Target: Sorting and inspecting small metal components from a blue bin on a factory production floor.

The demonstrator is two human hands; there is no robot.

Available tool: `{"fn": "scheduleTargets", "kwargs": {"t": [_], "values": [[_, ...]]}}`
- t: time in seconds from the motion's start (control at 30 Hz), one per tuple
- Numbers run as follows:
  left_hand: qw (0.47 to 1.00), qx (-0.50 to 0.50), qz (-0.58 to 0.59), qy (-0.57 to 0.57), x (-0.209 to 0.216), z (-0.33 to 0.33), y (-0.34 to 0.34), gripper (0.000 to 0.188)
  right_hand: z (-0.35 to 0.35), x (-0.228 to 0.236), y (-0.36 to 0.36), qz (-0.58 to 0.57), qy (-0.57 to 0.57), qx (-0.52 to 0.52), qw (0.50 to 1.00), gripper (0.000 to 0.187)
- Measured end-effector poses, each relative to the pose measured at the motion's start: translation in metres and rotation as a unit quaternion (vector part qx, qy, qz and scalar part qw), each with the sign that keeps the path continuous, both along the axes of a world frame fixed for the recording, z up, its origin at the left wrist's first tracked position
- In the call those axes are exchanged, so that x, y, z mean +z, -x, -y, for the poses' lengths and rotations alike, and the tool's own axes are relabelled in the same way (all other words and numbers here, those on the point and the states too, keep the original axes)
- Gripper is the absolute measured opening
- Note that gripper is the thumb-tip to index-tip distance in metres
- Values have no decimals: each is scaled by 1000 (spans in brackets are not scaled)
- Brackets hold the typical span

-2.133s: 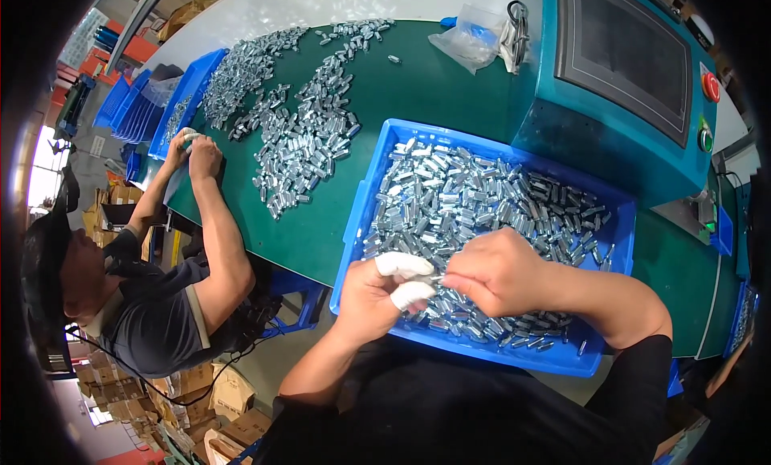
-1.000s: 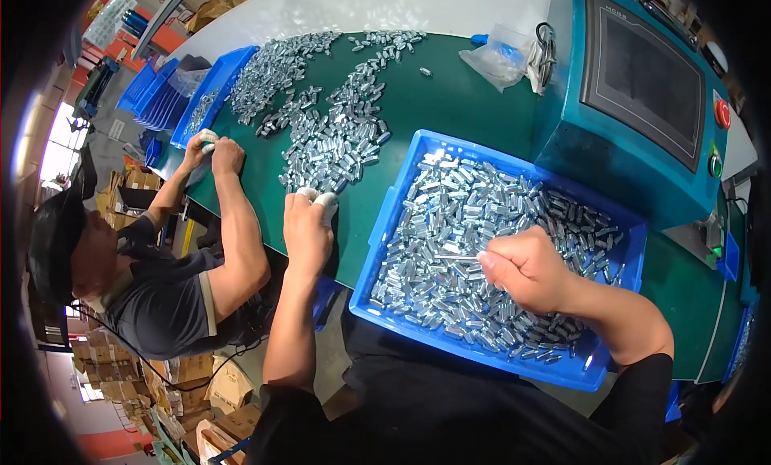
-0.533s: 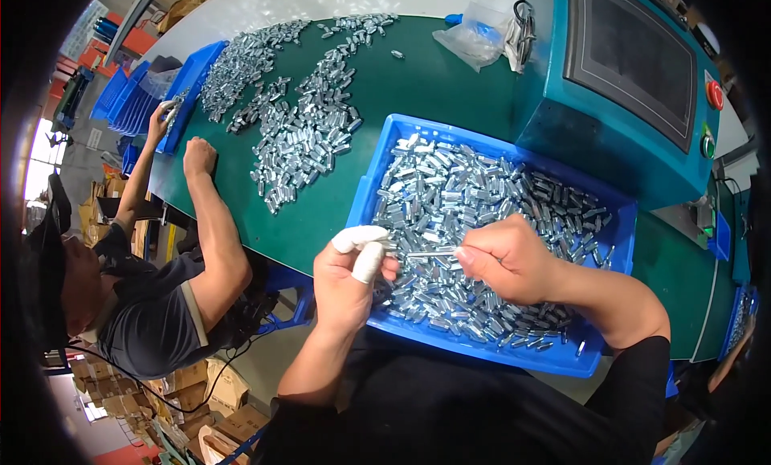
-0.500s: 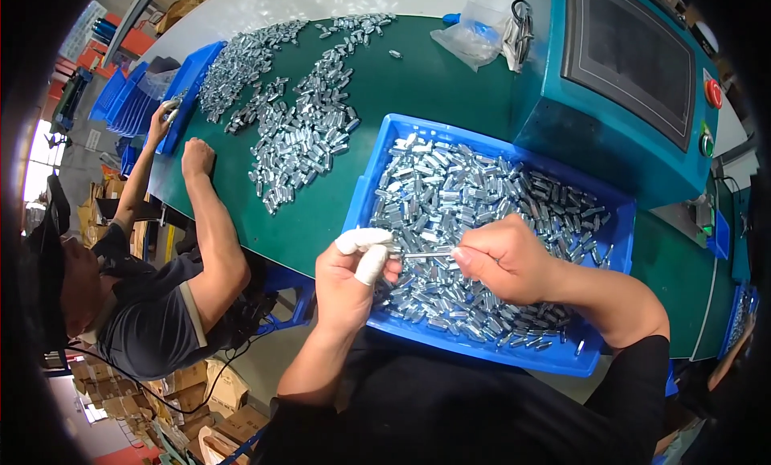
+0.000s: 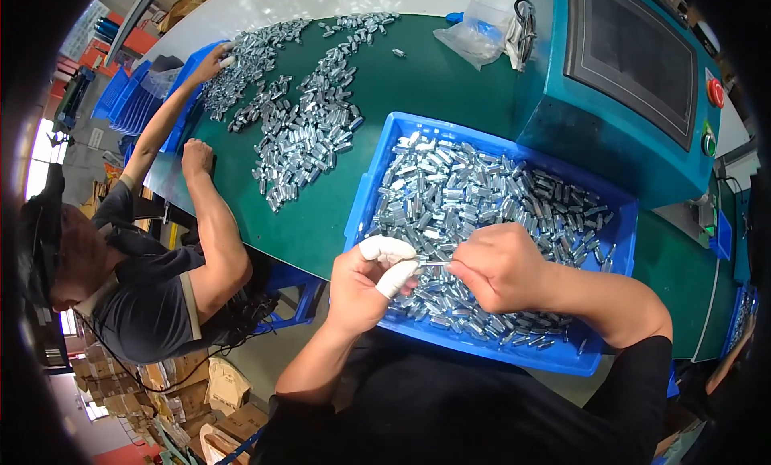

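A green table [image 5: 426, 71] curves through a cluttered workshop, a teal machine [image 5: 562, 140] beyond and to the right of the blue bin [image 5: 490, 348], a co-worker [image 5: 152, 304] well to its left; above the bin's near left part, the left hand [image 5: 359, 295], with white finger covers [image 5: 394, 280], pinches what looks like a small piece [image 5: 418, 262], mostly hidden; the right hand [image 5: 499, 268] is clenched around a thin metal rod [image 5: 435, 263] that runs to that pinch; this piece seems midway, not finished; metal parts [image 5: 450, 180] fill much of the bin, and a loose pile [image 5: 309, 132] lies to its left; which are done and which left, I cannot tell.
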State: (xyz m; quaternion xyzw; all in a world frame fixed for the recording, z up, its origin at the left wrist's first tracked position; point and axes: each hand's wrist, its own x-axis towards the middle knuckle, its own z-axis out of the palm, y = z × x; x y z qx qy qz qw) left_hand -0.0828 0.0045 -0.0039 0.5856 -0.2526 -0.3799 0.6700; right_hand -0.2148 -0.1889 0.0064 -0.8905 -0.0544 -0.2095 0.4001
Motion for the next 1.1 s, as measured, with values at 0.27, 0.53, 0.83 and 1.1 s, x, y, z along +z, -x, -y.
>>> {"fn": "scheduleTargets", "kwargs": {"t": [0.27, 0.53, 0.83, 1.1], "values": [[998, -57, 19, -5, 5, -3, 0, 13, -2, 2, -1, 39, 99, 29, 994, 21], [996, -60, 55, 32, 2, -2, 6, 13, -11, 7, 5, -166, -170, 73, 969, 29], [942, -92, 318, 53, 6, 7, 0, 12, 0, 16, 4, -177, -158, 94, 967, 35], [910, -36, 413, 26, 18, 5, -4, 35, 24, 39, 5, -66, -224, -9, 972, 35]]}}
